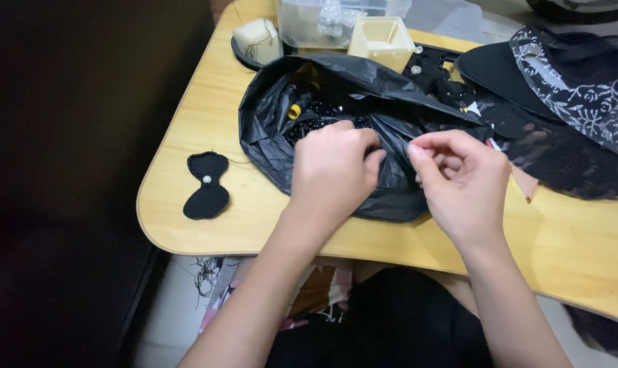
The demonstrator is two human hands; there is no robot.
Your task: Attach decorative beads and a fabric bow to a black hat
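Both hands (336, 167) (459, 180) pinch over the crumpled black plastic bag (391, 197).

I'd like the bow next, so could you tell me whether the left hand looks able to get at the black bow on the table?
Probably yes: the black bow lies alone on bare table beside the left hand, with nothing between them.

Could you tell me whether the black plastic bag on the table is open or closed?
Open: the black plastic bag gapes at its mouth, showing black beads and a yellow spool inside.
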